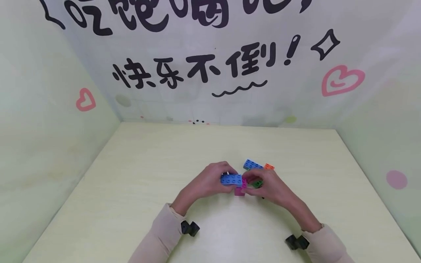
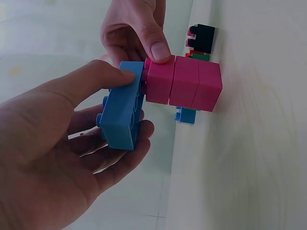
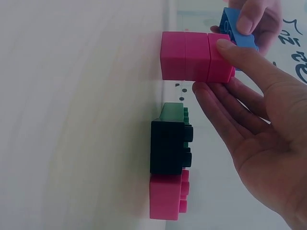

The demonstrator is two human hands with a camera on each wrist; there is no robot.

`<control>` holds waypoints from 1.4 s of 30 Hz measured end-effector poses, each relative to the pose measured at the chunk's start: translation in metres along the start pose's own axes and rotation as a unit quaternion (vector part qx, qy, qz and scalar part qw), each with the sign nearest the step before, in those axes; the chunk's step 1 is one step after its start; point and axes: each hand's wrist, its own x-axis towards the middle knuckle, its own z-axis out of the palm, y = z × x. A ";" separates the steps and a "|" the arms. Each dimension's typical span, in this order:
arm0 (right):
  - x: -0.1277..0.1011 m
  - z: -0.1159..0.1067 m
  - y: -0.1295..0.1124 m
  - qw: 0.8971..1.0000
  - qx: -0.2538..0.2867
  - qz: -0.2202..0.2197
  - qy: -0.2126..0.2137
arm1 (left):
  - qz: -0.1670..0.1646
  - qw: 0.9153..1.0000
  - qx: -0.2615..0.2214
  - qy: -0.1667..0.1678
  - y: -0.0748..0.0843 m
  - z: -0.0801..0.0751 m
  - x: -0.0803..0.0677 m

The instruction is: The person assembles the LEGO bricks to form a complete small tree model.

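Note:
My left hand [image 1: 212,179] grips a long blue building brick [image 2: 120,112] between thumb and fingers. Its open underside faces the studs of a stack of three pink bricks [image 2: 184,84], right at the top one. From the other side my right hand [image 1: 271,185] pinches the top pink brick [image 3: 220,57], thumb on one face and fingertips at the opposite one. In the head view the blue brick overlaps part of the stack, and the right hand partly hides a green brick [image 1: 257,183].
Loose bricks lie close around the right hand: another blue one [image 1: 252,164], an orange one [image 1: 269,166], a black one [image 3: 167,148] and a pink one [image 3: 164,196]. Printed walls enclose the pale table [image 1: 158,153] at the back and both sides.

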 end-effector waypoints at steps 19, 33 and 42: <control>0.000 0.000 0.003 1.000 0.004 0.004 0.001 | 0.007 1.000 0.025 0.010 0.003 0.006 0.004; 0.001 0.001 0.003 1.000 0.006 0.001 0.004 | 0.019 0.997 0.074 0.018 0.004 0.009 0.007; 0.003 0.001 0.004 1.000 0.007 0.015 -0.002 | 0.029 0.991 0.128 0.014 0.004 0.009 0.007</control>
